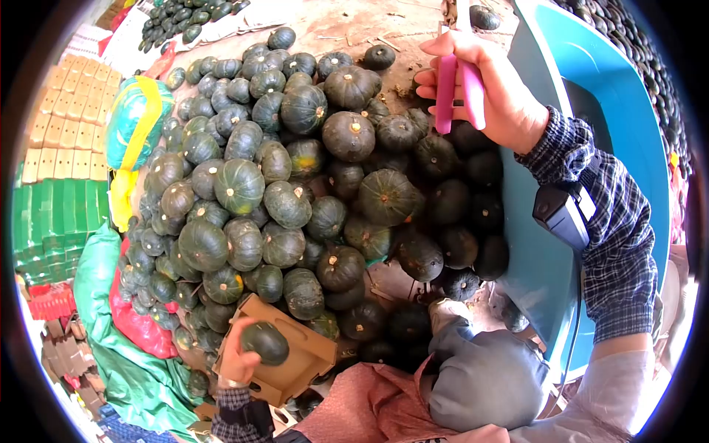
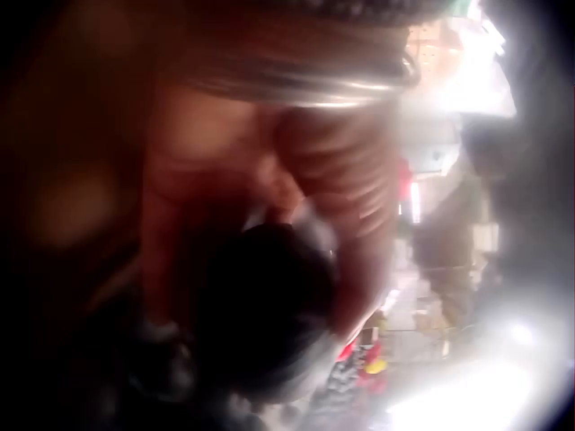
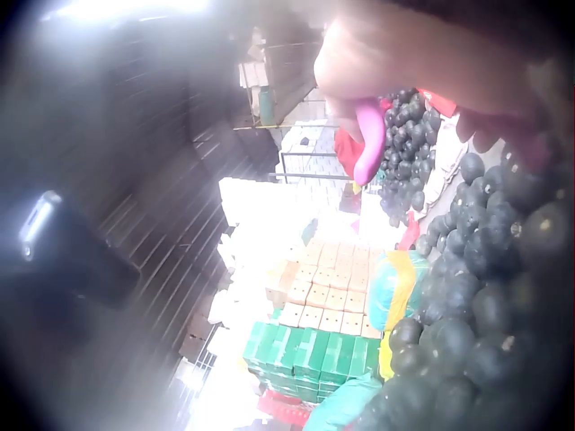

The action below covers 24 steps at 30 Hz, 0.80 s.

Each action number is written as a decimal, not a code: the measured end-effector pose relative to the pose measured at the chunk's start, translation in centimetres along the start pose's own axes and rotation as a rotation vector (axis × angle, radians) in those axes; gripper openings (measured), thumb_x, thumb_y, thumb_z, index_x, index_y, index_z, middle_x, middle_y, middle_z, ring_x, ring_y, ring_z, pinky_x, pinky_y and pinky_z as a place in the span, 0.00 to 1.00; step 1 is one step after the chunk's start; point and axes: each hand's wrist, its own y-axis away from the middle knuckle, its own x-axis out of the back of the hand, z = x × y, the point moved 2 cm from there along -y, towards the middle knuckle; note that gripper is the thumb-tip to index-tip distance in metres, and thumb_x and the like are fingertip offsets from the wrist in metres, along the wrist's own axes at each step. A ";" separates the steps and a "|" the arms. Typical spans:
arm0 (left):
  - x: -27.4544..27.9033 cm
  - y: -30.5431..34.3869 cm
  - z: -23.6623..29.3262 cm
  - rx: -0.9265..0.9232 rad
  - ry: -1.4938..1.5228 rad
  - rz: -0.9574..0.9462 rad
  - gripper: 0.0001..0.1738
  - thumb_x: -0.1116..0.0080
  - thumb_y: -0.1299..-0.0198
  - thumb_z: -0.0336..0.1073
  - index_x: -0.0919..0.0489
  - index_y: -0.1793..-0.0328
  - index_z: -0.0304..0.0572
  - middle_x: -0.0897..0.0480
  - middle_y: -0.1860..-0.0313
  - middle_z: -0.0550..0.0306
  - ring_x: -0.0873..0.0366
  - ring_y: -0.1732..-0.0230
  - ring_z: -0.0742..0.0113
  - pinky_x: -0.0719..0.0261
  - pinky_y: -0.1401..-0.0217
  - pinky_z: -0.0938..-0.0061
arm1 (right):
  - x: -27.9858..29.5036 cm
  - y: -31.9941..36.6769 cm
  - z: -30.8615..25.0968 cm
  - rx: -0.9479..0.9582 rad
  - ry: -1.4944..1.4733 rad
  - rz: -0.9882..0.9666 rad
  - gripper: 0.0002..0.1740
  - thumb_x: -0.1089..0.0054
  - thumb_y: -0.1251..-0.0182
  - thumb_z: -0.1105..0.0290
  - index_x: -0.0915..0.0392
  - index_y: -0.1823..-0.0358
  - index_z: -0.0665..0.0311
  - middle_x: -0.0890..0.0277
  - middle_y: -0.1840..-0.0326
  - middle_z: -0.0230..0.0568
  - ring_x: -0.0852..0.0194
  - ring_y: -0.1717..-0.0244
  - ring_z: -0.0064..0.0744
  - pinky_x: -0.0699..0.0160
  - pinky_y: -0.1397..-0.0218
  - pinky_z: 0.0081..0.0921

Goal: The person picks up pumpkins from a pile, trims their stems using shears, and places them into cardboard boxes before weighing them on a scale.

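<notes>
My left hand (image 1: 238,360) grips a small dark green squash (image 1: 266,344) over an open cardboard box (image 1: 306,354). The left wrist view is blurred, with the squash (image 2: 269,310) a dark round shape between the fingers. Up at the top right of the head view, my right hand (image 1: 495,92) holds pink-handled shears (image 1: 446,92), their head partly cut off by the frame edge. One pink handle (image 3: 370,144) also shows in the right wrist view. A large heap of dark green squashes (image 1: 240,184) spreads between the two hands.
A tall blue tub (image 1: 539,258) stands along the right, beside the right forearm. Stacked tan boxes (image 1: 70,122) and green boxes (image 1: 59,221) line the left. Green sheeting (image 1: 111,317) and a red bag (image 1: 136,325) edge the heap. More squashes lie at the back (image 1: 185,15).
</notes>
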 end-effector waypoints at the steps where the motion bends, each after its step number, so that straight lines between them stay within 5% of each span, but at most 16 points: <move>1: 0.6 0.7 -0.7 0.007 0.000 -0.008 0.47 0.23 0.58 0.35 0.36 0.30 0.36 0.22 0.43 0.51 0.21 0.42 0.57 0.21 0.38 0.61 | -0.1 0.1 -0.1 -0.004 0.002 0.010 0.25 0.38 0.39 0.53 0.25 0.45 0.57 0.22 0.54 0.43 0.20 0.52 0.36 0.21 0.49 0.36; 3: 1.4 1.4 -2.4 0.111 -0.564 -0.091 0.36 0.26 0.52 0.33 0.29 0.36 0.35 0.20 0.45 0.49 0.20 0.45 0.54 0.19 0.42 0.65 | -0.3 0.3 -0.1 -0.092 -0.069 0.157 0.24 0.39 0.37 0.51 0.24 0.45 0.56 0.22 0.55 0.43 0.21 0.51 0.35 0.21 0.48 0.37; 5: 2.0 0.5 -3.5 0.190 -0.899 -0.151 0.30 0.28 0.50 0.32 0.26 0.40 0.37 0.19 0.49 0.49 0.19 0.48 0.52 0.18 0.46 0.65 | 0.3 -0.2 0.0 -0.046 -0.170 0.096 0.24 0.47 0.32 0.50 0.24 0.42 0.57 0.21 0.54 0.44 0.21 0.49 0.37 0.22 0.45 0.38; 6: 2.2 0.0 -4.0 0.258 -1.239 -0.199 0.23 0.31 0.47 0.32 0.23 0.45 0.38 0.18 0.53 0.48 0.19 0.51 0.51 0.18 0.51 0.66 | 0.5 -0.4 -0.1 -0.023 -0.177 0.056 0.25 0.50 0.32 0.48 0.26 0.43 0.58 0.20 0.61 0.45 0.21 0.58 0.41 0.22 0.55 0.40; 7: 0.0 -0.8 -2.9 0.255 -1.237 -0.212 0.23 0.31 0.47 0.32 0.23 0.45 0.38 0.18 0.53 0.48 0.19 0.51 0.51 0.18 0.51 0.66 | 0.5 -0.6 -0.4 -0.002 -0.185 0.017 0.26 0.53 0.32 0.47 0.29 0.45 0.59 0.20 0.67 0.46 0.21 0.66 0.45 0.21 0.64 0.41; 9: -9.2 -3.6 2.8 -0.298 -1.975 -0.074 0.16 0.34 0.46 0.31 0.21 0.50 0.42 0.21 0.62 0.48 0.20 0.56 0.49 0.19 0.56 0.63 | 0.9 -0.7 -0.2 0.063 -0.264 0.105 0.23 0.51 0.34 0.50 0.27 0.52 0.63 0.21 0.69 0.45 0.22 0.67 0.45 0.22 0.64 0.38; 11: -16.6 -7.7 6.9 -0.584 -1.447 -0.189 0.16 0.36 0.45 0.31 0.22 0.50 0.43 0.23 0.63 0.49 0.21 0.58 0.50 0.20 0.56 0.60 | 0.6 -0.2 -1.4 -0.159 -0.300 -0.011 0.19 0.50 0.34 0.54 0.24 0.65 0.66 0.24 0.74 0.43 0.23 0.72 0.44 0.23 0.67 0.37; 13: -21.6 -13.4 7.1 -0.835 -1.551 -0.227 0.27 0.38 0.47 0.29 0.27 0.38 0.41 0.26 0.49 0.44 0.24 0.48 0.45 0.20 0.50 0.60 | -0.6 0.4 -1.6 -0.105 -0.402 0.014 0.16 0.48 0.36 0.59 0.27 0.75 0.64 0.27 0.80 0.41 0.26 0.76 0.43 0.25 0.70 0.37; 14: -23.9 -17.3 6.4 -0.821 -1.511 -0.284 0.39 0.31 0.53 0.27 0.32 0.32 0.40 0.30 0.39 0.42 0.30 0.38 0.43 0.26 0.36 0.60 | 0.0 -0.5 -0.5 0.043 -0.315 0.096 0.14 0.43 0.38 0.56 0.24 0.65 0.60 0.27 0.74 0.39 0.25 0.71 0.37 0.24 0.66 0.31; 15: -26.1 -21.6 5.0 -1.015 -1.516 -0.256 0.43 0.29 0.56 0.27 0.34 0.30 0.39 0.32 0.35 0.38 0.32 0.34 0.41 0.29 0.32 0.60 | 0.3 -1.1 -0.1 0.190 -0.228 0.177 0.18 0.39 0.40 0.53 0.21 0.55 0.56 0.27 0.69 0.38 0.24 0.66 0.30 0.23 0.61 0.26; 16: -28.9 -25.5 3.8 -1.077 -1.572 -0.298 0.45 0.28 0.59 0.26 0.35 0.30 0.38 0.35 0.33 0.35 0.35 0.32 0.38 0.30 0.30 0.58 | -0.7 0.3 -0.8 0.120 -0.112 0.220 0.26 0.56 0.27 0.49 0.26 0.38 0.57 0.21 0.51 0.46 0.22 0.47 0.41 0.24 0.43 0.40; 18: -33.8 -30.5 1.6 -1.013 -1.527 -0.430 0.47 0.29 0.63 0.26 0.35 0.31 0.47 0.35 0.32 0.35 0.37 0.30 0.38 0.30 0.30 0.57 | -1.4 0.4 -0.7 0.096 -0.125 0.248 0.25 0.56 0.27 0.52 0.25 0.40 0.59 0.20 0.51 0.45 0.21 0.48 0.40 0.23 0.44 0.38; 19: -35.5 -31.6 0.5 -0.912 -1.710 -0.504 0.27 0.42 0.42 0.34 0.29 0.34 0.59 0.33 0.33 0.44 0.38 0.30 0.45 0.29 0.34 0.57 | -1.4 0.0 -0.5 0.074 -0.178 0.286 0.24 0.54 0.28 0.52 0.24 0.41 0.59 0.20 0.53 0.45 0.21 0.49 0.40 0.22 0.45 0.37; 21: -37.0 -34.6 -3.5 -0.966 -1.908 -0.364 0.36 0.35 0.46 0.40 0.33 0.28 0.63 0.37 0.28 0.48 0.42 0.27 0.45 0.34 0.31 0.51 | -1.0 -0.5 -0.4 0.023 -0.169 0.260 0.22 0.49 0.30 0.53 0.22 0.48 0.62 0.20 0.58 0.43 0.19 0.54 0.38 0.19 0.53 0.36; 23: -38.0 -39.4 -9.2 -1.302 -1.631 0.177 0.52 0.24 0.61 0.44 0.36 0.24 0.67 0.40 0.26 0.51 0.43 0.27 0.43 0.39 0.28 0.47 | -1.3 -0.3 -0.6 0.038 -0.124 0.164 0.20 0.47 0.31 0.55 0.22 0.49 0.63 0.20 0.59 0.42 0.19 0.55 0.37 0.19 0.57 0.35; 24: -37.9 -40.0 -9.6 -1.311 -1.631 0.171 0.52 0.24 0.61 0.44 0.36 0.24 0.67 0.40 0.26 0.51 0.43 0.27 0.43 0.39 0.28 0.47 | -0.9 -0.6 -0.6 0.062 -0.106 0.124 0.19 0.48 0.30 0.57 0.22 0.49 0.63 0.20 0.59 0.42 0.19 0.55 0.36 0.18 0.59 0.35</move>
